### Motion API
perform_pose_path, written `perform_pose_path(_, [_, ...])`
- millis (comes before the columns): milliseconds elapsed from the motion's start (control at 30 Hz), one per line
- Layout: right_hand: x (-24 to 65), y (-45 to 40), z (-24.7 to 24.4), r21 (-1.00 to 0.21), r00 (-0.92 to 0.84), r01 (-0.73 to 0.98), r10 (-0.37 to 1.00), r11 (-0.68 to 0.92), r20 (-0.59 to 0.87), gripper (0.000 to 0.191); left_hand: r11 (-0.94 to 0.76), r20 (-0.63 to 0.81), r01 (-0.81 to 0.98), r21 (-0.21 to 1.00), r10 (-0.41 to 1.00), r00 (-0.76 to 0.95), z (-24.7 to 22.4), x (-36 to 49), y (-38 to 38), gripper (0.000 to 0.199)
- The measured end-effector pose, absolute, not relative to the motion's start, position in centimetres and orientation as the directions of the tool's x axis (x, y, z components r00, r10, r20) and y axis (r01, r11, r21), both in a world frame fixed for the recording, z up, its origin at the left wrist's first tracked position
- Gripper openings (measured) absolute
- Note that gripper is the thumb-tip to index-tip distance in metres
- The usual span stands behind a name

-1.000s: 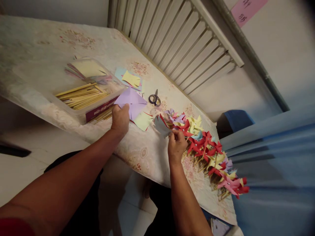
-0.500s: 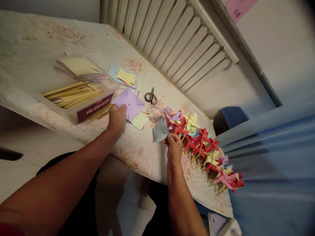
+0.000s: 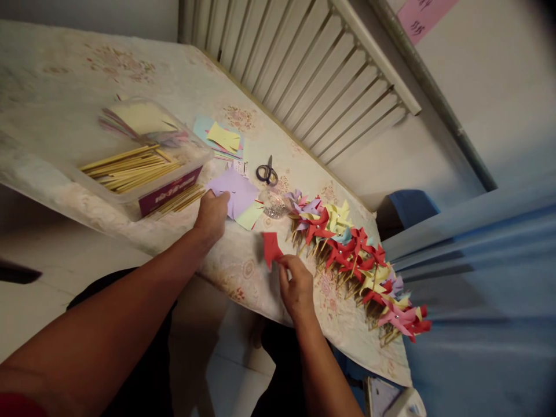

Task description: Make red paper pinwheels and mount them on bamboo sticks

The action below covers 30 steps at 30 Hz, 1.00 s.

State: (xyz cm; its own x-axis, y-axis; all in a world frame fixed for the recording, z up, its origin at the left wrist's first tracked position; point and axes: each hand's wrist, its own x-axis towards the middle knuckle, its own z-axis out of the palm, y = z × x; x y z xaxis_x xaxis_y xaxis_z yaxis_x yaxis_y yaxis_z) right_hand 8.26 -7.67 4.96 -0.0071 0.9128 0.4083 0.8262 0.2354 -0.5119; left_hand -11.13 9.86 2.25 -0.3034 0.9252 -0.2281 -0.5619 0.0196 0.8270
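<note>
My left hand is closed on the near edge of a purple paper square with slits cut in it. Partly under that square lies a pale green paper piece with a bit of red at its edge. Between the thumb and fingers of my right hand is a small red paper piece, held a little above the tablecloth, its edges somewhat blurred. Finished paper pinwheels on sticks, in several colours, lie in a row to the right of this hand.
A clear plastic box with wooden sticks and paper stands at left, more sticks beside it. Behind the hands lie stacked cut papers, scissors and a clear bag of small shiny pieces. A metal rail borders the table.
My right hand has come nearer, turned, and now shows a red paper piece; the blue-grey sheet it held is out of sight. My left hand and the purple square shifted slightly right.
</note>
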Motion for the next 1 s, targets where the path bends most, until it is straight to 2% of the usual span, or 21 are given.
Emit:
perform_pose_path(67, [7.8, -7.6, 4.9, -0.597, -0.017, 0.778, 0.956, 0.197, 0.292, 0.013, 0.057, -0.258, -0.59, 0.806, 0.93, -0.263, 2.5, -11.0, 9.6, 0.018])
perform_pose_path(133, [7.4, -6.5, 5.1, -0.708, 0.101, 0.7, 0.969, 0.09, 0.224, 0.012, 0.087, -0.29, -0.606, 0.79, 0.925, -0.246, 2.8, -10.9, 9.3, 0.018])
perform_pose_path(200, [6.8, -4.6, 5.4, -0.832, 0.252, 0.554, 0.958, -0.024, 0.139, 0.013, 0.116, -0.327, -0.624, 0.773, 0.916, -0.234, 3.0, -10.7, 9.1, 0.02])
perform_pose_path(267, [5.8, -2.4, 5.7, -0.934, 0.312, 0.336, 0.95, -0.116, -0.006, 0.015, 0.146, -0.356, -0.648, 0.747, 0.912, -0.205, 3.1, -10.5, 9.0, 0.022])
perform_pose_path(333, [4.4, -0.2, 5.7, -0.963, 0.298, 0.151, 0.939, -0.225, -0.173, 0.014, 0.158, -0.36, -0.67, 0.725, 0.917, -0.173, 3.2, -10.3, 8.8, 0.023])
perform_pose_path(400, [3.0, 1.6, 5.6, -0.959, 0.265, 0.065, 0.931, -0.277, -0.251, 0.013, 0.158, -0.342, -0.682, 0.715, 0.929, -0.144, 3.2, -10.1, 8.6, 0.023])
perform_pose_path(533, [0.8, 4.2, 5.0, -0.96, 0.299, 0.021, 0.918, -0.28, -0.261, 0.014, 0.171, -0.314, -0.689, 0.704, 0.945, -0.087, 3.4, -9.8, 8.1, 0.023])
perform_pose_path(667, [0.3, 6.2, 4.7, -0.95, 0.376, 0.087, 0.893, -0.301, -0.249, 0.023, 0.193, -0.297, -0.665, 0.721, 0.954, -0.045, 3.6, -10.1, 8.1, 0.015])
perform_pose_path(833, [1.4, 8.2, 5.6, -0.96, 0.362, 0.153, 0.917, -0.236, -0.168, 0.026, 0.114, -0.257, -0.611, 0.783, 0.954, -0.152, 4.4, -11.9, 8.6, 0.004])
perform_pose_path(1000, [2.3, 9.3, 6.8, -0.969, 0.274, 0.166, 0.953, -0.181, -0.131, 0.027, 0.056, -0.256, -0.597, 0.8, 0.932, -0.256, 4.7, -13.1, 8.8, 0.013])
